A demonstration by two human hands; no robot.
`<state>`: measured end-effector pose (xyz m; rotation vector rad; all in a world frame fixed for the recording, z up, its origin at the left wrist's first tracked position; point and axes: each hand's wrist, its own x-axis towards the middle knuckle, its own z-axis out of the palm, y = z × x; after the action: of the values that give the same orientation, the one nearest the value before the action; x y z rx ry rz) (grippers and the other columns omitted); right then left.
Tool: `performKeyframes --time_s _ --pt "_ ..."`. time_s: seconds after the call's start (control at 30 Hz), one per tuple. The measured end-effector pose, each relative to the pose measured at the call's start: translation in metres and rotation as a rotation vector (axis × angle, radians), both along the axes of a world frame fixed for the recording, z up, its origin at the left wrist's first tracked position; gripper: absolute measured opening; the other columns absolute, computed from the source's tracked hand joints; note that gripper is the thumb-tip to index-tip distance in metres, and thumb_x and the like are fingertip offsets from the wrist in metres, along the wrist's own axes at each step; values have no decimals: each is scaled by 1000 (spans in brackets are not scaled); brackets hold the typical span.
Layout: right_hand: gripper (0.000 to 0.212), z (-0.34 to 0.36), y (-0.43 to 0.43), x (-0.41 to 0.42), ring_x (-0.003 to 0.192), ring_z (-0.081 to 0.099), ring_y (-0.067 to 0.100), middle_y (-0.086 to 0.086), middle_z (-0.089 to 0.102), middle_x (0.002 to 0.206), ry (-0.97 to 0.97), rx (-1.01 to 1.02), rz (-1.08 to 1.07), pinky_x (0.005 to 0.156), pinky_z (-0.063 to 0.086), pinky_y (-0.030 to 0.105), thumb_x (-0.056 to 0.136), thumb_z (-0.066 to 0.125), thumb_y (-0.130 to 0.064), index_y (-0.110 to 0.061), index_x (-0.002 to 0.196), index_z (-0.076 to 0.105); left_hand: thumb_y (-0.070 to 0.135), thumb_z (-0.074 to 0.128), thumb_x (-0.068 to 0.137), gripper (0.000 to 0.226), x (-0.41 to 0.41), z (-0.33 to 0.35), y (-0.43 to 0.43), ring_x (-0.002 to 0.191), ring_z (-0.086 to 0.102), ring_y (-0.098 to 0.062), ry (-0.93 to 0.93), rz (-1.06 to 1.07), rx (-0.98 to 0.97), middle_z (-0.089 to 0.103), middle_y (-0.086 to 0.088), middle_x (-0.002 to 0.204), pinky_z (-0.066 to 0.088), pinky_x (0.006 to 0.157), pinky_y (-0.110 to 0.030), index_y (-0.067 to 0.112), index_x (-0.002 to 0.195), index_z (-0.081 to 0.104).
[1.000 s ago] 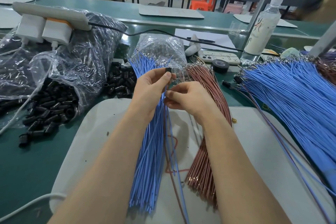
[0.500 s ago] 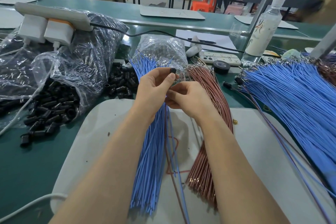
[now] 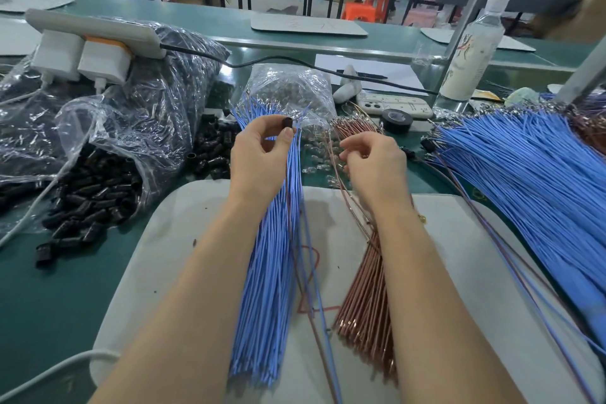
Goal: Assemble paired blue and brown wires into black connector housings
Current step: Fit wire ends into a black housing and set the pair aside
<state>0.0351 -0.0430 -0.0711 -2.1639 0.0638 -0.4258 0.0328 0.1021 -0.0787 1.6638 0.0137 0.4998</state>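
Your left hand [image 3: 259,161] pinches a single black connector housing [image 3: 287,123] between thumb and fingertip, held above the far tips of the blue wire bundle [image 3: 269,272]. Your right hand [image 3: 377,167] is set apart from it, fingers curled over the far end of the brown wire bundle [image 3: 367,305]. Whether those fingers grip a wire cannot be told.

Both bundles lie side by side on a white mat [image 3: 170,256] at the near edge of the green desk [image 3: 49,305], blue on the left and brown on the right. A few loose blue and brown wires [image 3: 314,292] run between them.

Toward the desk's left edge, a heap of black housings [image 3: 88,197] spills from a clear plastic bag [image 3: 108,128], with a white power strip [image 3: 95,31] resting on top of the bags behind. A smaller clear bag [image 3: 288,88] sits just beyond the blue tips.

Along the right edge a large fan of blue wires [image 3: 524,193] spreads toward the near corner. Farther back stand a roll of black tape [image 3: 396,120], a phone [image 3: 393,105] and a clear bottle [image 3: 472,49].
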Motion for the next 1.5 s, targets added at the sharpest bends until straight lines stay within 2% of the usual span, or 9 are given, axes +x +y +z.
performKeyframes --time_s 0.17,0.3,0.5,0.67,0.93,1.07,1.23,1.33,1.5 --pt "20 -4 13 -1 96 62 16 -1 71 102 68 -289 132 88 49 29 89 56 -13 -21 99 72 0 53 91 26 -2 1 -3 90 66 -13 6 -72 -32 68 1 95 51 94 -35 25 94 58" --pt "27 -11 20 2 115 48 24 2 62 121 146 -511 176 98 42 35 95 52 -16 -21 118 64 -8 53 86 30 -2 0 -3 85 65 -7 -22 -104 -60 68 5 90 51 90 -25 22 88 59" --pt "33 -16 25 4 113 42 28 3 50 129 190 -665 157 94 37 37 96 52 -30 -27 128 57 -11 54 84 32 -2 -3 -6 86 65 -7 -40 -151 -54 69 0 91 51 87 -21 21 85 58" --pt "18 -17 28 2 108 45 28 6 55 115 147 -587 94 87 39 37 96 52 -27 -22 106 67 -11 54 84 31 -2 -5 -6 85 65 -3 -46 -187 -33 69 2 92 49 80 -15 20 86 59" --pt "24 -19 28 3 111 46 27 4 58 115 134 -531 158 94 39 39 94 56 -27 -27 116 65 -9 54 85 32 -4 -4 -7 90 66 -5 -41 -217 2 69 1 95 50 81 -16 22 87 60" --pt "31 -16 24 5 84 57 10 0 62 105 -6 -99 215 75 43 11 92 59 -14 -20 122 61 -9 55 84 31 -7 0 -8 85 64 -6 -51 -240 -6 69 0 93 50 81 -18 22 88 60" --pt "19 -13 23 4 71 58 5 -4 67 79 -64 36 239 61 39 5 90 58 -8 -12 102 72 -12 55 83 28 -11 6 -11 87 64 -9 -59 -365 -3 70 -7 96 51 83 -19 12 94 63" --pt "15 -13 20 3 63 53 12 1 63 71 -72 -61 224 54 37 17 92 58 -12 -6 87 71 -15 54 82 27 -12 7 -11 89 66 -11 -55 -366 -19 70 -7 94 51 84 -20 7 94 63" --pt "20 -14 21 1 72 60 28 16 69 80 -93 -140 249 65 43 37 94 56 -13 -1 85 69 -15 55 81 23 -14 7 -12 84 67 -11 -51 -324 -34 70 -8 90 52 84 -22 1 95 64"
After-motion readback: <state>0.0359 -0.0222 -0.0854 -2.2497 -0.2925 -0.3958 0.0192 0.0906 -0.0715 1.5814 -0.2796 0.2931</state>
